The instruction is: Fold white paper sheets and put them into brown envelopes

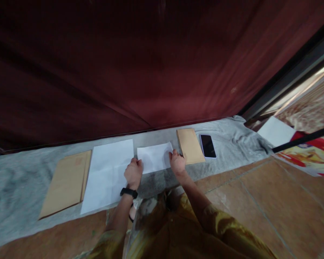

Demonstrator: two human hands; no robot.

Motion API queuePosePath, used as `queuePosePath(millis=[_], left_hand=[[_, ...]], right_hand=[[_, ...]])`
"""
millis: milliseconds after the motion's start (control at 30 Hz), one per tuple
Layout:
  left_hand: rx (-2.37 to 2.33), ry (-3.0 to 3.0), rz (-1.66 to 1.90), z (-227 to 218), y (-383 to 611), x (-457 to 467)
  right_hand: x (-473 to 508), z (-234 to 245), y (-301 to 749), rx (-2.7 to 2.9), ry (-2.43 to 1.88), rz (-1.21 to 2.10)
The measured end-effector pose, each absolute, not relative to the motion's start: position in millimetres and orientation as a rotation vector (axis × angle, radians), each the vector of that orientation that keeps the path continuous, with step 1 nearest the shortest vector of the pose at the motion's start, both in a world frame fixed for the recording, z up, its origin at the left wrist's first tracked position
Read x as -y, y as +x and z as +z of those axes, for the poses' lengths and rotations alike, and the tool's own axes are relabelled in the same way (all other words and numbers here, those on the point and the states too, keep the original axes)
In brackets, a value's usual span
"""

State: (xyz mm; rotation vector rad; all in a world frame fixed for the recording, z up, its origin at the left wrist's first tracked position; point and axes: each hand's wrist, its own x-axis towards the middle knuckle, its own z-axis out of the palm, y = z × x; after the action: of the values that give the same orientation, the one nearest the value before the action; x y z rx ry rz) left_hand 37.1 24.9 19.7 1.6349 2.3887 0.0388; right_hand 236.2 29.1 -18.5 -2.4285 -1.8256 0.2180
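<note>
In the head view, a grey cloth (pixel 229 144) runs between a red curtain (pixel 162 79) and a tiled floor (pixel 237 194), and midway between its long edges the left hand (pixel 134 173) and right hand (pixel 177 163) pinch opposite ends of a small paper (pixel 154 158).

A plain white oblong sheet of paper (pixel 155 157) is stretching nearly flat over grey cloth (pixel 229 147), its long edges running crosswise, the left hand (pixel 133 172) gripping its left end, the right hand (pixel 177 163) its right
</note>
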Motion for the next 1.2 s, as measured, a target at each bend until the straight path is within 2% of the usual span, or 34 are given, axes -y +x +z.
queuePosePath(millis=[1200], left_hand=[[-2.426,1.873,0.064,-3.7,47.2,-14.5]], right_hand=[[-9.6,-6.5,231.3,1.913,-2.369,0.056]])
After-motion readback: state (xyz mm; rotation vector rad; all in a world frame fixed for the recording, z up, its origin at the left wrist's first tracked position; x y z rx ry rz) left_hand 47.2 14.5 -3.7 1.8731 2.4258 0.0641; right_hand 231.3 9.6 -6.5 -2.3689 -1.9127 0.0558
